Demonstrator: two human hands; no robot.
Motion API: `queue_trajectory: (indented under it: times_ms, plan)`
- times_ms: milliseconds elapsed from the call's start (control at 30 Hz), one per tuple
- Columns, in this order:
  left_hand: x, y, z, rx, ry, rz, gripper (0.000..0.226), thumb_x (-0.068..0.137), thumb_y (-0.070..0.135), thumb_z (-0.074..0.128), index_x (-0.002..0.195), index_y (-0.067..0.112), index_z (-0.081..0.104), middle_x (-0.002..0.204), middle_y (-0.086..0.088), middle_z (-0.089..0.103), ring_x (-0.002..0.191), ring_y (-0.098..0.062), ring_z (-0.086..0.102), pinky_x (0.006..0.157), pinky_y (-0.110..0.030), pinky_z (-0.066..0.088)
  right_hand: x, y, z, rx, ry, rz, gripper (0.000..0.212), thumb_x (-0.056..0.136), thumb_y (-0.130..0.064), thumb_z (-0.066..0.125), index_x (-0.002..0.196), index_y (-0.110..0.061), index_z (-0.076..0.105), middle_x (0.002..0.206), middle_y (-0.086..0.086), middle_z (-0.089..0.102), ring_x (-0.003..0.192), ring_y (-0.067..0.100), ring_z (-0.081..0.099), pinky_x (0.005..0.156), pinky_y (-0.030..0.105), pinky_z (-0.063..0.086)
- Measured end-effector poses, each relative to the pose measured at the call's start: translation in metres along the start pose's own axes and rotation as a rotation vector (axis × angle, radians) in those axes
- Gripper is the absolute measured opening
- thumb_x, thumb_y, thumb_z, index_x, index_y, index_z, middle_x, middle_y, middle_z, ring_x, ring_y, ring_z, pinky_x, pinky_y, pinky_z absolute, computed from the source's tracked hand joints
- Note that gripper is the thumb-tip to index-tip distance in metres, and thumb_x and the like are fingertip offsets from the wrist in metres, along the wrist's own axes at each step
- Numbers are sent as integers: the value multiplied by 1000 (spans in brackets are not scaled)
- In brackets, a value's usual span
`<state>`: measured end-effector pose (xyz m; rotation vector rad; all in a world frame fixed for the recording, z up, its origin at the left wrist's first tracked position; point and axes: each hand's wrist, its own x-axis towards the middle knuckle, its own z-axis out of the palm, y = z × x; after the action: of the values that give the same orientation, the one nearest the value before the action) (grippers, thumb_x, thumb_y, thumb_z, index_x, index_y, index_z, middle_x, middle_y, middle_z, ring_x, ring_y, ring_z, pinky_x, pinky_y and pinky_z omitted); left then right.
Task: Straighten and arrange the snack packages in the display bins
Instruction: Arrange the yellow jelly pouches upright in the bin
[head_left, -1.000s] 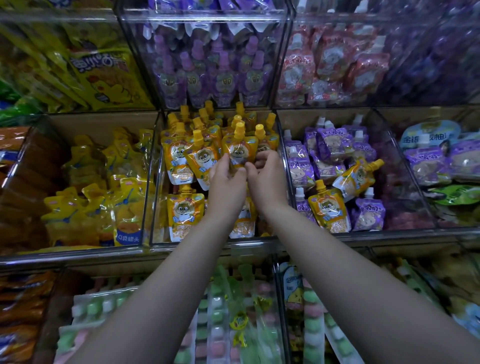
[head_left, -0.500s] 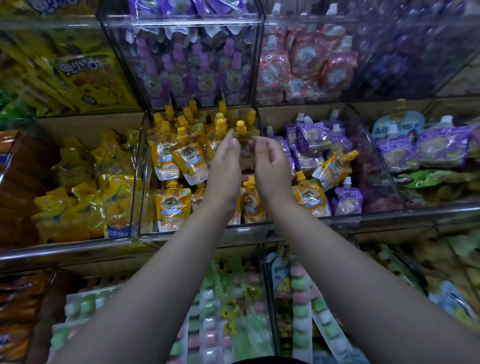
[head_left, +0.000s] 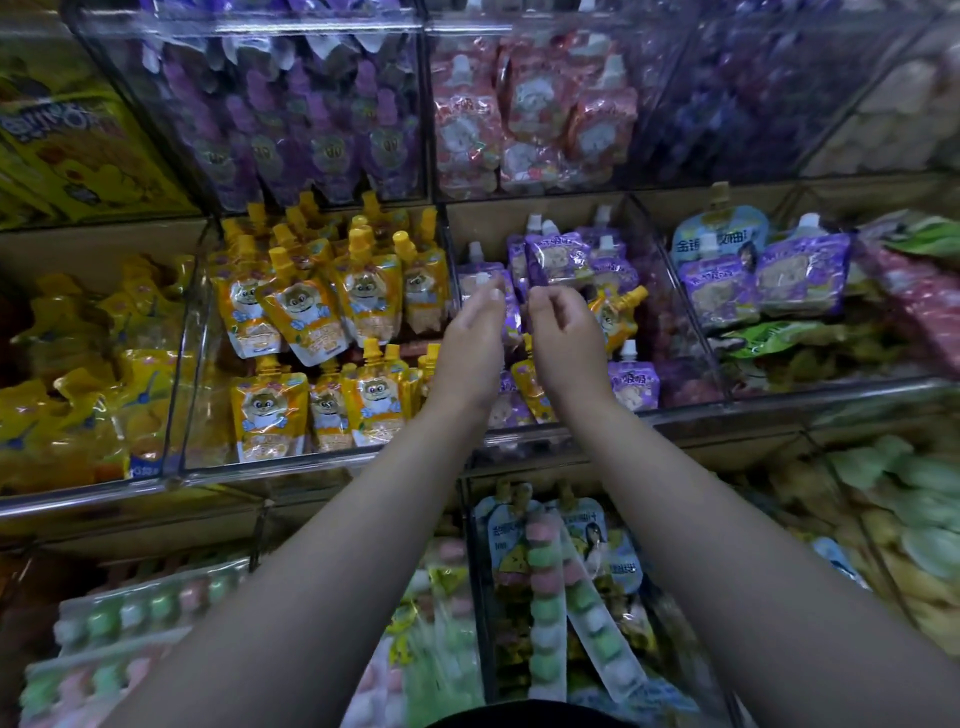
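Observation:
Orange spout pouches (head_left: 322, 312) with a cartoon animal stand in rows in the middle clear bin. The bin to its right holds purple spout pouches (head_left: 558, 257). A stray orange pouch (head_left: 618, 312) lies tilted among them, and another orange one (head_left: 524, 376) shows between my wrists. My left hand (head_left: 472, 332) hovers over the purple bin's left side, fingers relaxed and pointing up, holding nothing. My right hand (head_left: 566, 332) is close beside it, with fingers loosely curled and nothing in them. Both hands hide some of the pouches beneath.
A clear divider (head_left: 451, 249) separates the orange and purple bins. Above are bins of purple pouches (head_left: 311, 130) and pink pouches (head_left: 524, 119). Yellow packs (head_left: 78, 389) fill the left bin, mixed pouches (head_left: 763, 275) the right. Pastel candy strips (head_left: 545, 597) lie in the lower bins.
Both hands left the orange pouches and moved right over the purple bin. My right fingers went from straight to loosely curled. The view shifted right and closer.

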<state>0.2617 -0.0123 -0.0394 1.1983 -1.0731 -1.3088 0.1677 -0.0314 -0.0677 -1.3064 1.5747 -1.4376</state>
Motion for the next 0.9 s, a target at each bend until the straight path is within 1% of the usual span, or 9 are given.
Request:
queue_trajectory:
  times_ms: [167,267,367,500,567,667,733,833,900]
  plan:
    - [6,-13,15,9,3,-87,35,105,35,38,133,26,56,127,8,60,117,-6,54,98,-31,45,14,17,-5,-188,-110,134,32,97,-48,47,93,-21,64,87,-3,67,84,19,63,73,36,51]
    - [9,-16,21,-9,24,-183,35,104,33,40,134,23,56,117,6,63,108,-8,57,83,-29,47,22,23,-4,-296,-188,247,39,96,-45,46,78,-15,63,77,4,67,80,28,64,72,40,51]
    - [12,-16,24,-21,21,-274,31,102,31,44,129,23,58,111,6,63,102,-9,57,70,-29,42,23,27,-4,-323,-215,284,31,90,-39,54,80,-12,65,74,6,66,75,29,64,73,46,57]
    - [15,-18,25,0,31,-292,30,101,30,45,127,25,60,124,1,60,112,-16,55,79,-34,44,22,29,-6,-380,-238,221,7,85,-20,62,85,-17,69,83,2,68,84,25,65,75,39,55]
    - [16,-20,25,15,34,-295,29,102,26,44,127,23,59,125,-2,59,113,-17,55,83,-35,47,21,30,-7,-356,-225,208,6,85,-13,63,83,-16,67,85,2,69,85,25,66,75,38,55]
    - [17,-22,26,43,28,-291,28,102,25,46,126,22,59,126,-4,59,118,-21,54,102,-49,45,19,31,-8,-372,-185,196,14,85,-8,65,92,-20,62,99,4,66,93,24,63,73,32,49]
    - [16,-21,25,33,33,-277,25,101,22,45,121,23,60,122,-5,61,115,-23,56,100,-50,47,18,31,-11,-383,-135,177,22,83,-6,65,98,-22,60,110,7,63,96,22,60,69,27,43]
    - [12,-22,23,-34,61,-208,23,101,15,45,117,24,60,119,-7,62,113,-26,60,85,-39,54,16,29,-15,-298,-67,152,29,81,0,62,97,-24,58,116,10,60,87,16,59,63,19,40]
    - [10,-25,20,-78,72,-148,26,100,10,46,116,25,60,123,-6,60,117,-28,59,95,-44,52,12,24,-18,-235,-2,128,28,83,-3,65,98,-25,59,119,8,57,83,7,56,61,9,38]
